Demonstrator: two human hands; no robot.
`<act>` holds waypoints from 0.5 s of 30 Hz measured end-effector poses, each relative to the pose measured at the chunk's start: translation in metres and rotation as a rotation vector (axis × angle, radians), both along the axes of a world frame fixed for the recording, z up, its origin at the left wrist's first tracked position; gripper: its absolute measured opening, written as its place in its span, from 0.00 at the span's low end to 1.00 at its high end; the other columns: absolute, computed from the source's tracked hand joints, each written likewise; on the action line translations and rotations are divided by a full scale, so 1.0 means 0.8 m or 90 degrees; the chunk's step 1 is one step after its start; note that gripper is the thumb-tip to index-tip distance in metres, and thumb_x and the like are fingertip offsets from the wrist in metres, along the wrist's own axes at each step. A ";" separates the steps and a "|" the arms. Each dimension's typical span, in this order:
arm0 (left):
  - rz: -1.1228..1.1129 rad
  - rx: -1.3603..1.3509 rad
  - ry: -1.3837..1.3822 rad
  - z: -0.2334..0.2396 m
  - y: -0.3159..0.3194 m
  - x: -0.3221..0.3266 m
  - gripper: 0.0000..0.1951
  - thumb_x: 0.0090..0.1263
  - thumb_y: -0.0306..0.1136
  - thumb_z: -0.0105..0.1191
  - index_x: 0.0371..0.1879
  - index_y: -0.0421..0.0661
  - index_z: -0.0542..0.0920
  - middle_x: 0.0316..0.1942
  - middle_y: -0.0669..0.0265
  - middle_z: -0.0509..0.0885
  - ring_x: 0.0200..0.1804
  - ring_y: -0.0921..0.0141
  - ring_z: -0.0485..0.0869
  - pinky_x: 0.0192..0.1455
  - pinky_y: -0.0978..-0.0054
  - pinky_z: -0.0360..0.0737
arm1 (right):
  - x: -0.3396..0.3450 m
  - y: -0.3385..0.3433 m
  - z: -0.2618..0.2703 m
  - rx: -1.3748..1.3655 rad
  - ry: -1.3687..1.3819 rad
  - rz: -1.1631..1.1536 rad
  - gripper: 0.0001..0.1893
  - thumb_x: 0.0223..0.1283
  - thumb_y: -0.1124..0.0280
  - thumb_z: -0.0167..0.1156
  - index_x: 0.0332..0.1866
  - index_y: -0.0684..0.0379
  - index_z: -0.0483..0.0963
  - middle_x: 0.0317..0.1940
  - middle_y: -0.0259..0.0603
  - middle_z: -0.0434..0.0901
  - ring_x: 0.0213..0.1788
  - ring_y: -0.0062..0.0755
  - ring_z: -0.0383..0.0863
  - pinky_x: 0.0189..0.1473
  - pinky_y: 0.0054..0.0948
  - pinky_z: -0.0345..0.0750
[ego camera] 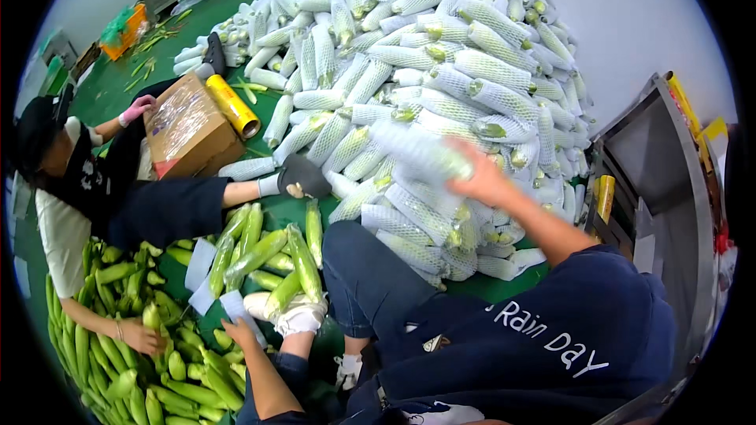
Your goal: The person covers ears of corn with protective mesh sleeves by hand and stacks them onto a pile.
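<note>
My right hand (pixel 481 174) is closed around an ear of corn in a white foam net sleeve (pixel 413 144), blurred by motion, over a large heap of sleeved corn (pixel 437 71). Low at the left, my left hand (pixel 241 333) touches a flat foam net sleeve (pixel 241 310); whether its fingers grip it is unclear. Green corn ears in clear film (pixel 257 254) lie just beyond that hand, some resting against my white shoe (pixel 301 319). More flat foam sleeves (pixel 202 260) lie beside them.
A co-worker (pixel 71 177) sits at the left, one hand (pixel 142 335) on an ear in a pile of unwrapped corn (pixel 189 389). Their leg reaches towards the heap. A cardboard box (pixel 207 147) and a yellow film roll (pixel 233 106) stand beyond. A metal frame (pixel 667 189) is at the right.
</note>
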State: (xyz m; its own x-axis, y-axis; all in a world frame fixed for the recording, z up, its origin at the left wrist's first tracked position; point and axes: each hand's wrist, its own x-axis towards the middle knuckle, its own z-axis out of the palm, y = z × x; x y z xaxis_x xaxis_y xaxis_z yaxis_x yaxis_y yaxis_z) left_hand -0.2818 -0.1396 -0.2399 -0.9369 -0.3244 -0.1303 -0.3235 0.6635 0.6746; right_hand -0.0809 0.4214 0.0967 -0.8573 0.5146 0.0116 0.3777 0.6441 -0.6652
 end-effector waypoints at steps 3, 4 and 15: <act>-0.061 -0.196 -0.191 -0.035 -0.004 -0.001 0.32 0.60 0.35 0.54 0.62 0.34 0.60 0.61 0.41 0.62 0.59 0.46 0.66 0.62 0.58 0.64 | 0.003 0.126 0.075 0.477 0.148 -0.054 0.38 0.39 0.69 0.64 0.64 0.52 0.63 0.57 0.46 0.70 0.59 0.42 0.69 0.61 0.34 0.65; -0.031 -0.197 -0.229 0.006 0.047 -0.008 0.29 0.59 0.36 0.57 0.58 0.35 0.65 0.57 0.42 0.68 0.57 0.47 0.70 0.57 0.57 0.68 | 0.014 0.169 0.097 0.636 0.160 -0.068 0.36 0.41 0.74 0.61 0.63 0.50 0.63 0.57 0.43 0.70 0.59 0.46 0.68 0.62 0.37 0.64; -0.080 0.077 0.142 0.207 0.097 0.031 0.30 0.53 0.32 0.59 0.55 0.35 0.65 0.48 0.47 0.74 0.52 0.54 0.74 0.57 0.64 0.69 | -0.177 0.061 -0.025 0.239 0.205 0.108 0.17 0.57 0.72 0.53 0.53 0.56 0.73 0.45 0.45 0.78 0.49 0.42 0.76 0.52 0.31 0.71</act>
State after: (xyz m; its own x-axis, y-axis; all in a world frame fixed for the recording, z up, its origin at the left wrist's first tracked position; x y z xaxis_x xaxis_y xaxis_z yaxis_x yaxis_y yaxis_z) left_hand -0.2567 -0.0617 -0.0746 -0.9787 -0.1985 0.0527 -0.0786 0.5992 0.7968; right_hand -0.2229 0.4699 0.0769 -0.8504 0.2789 0.4461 0.0618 0.8950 -0.4418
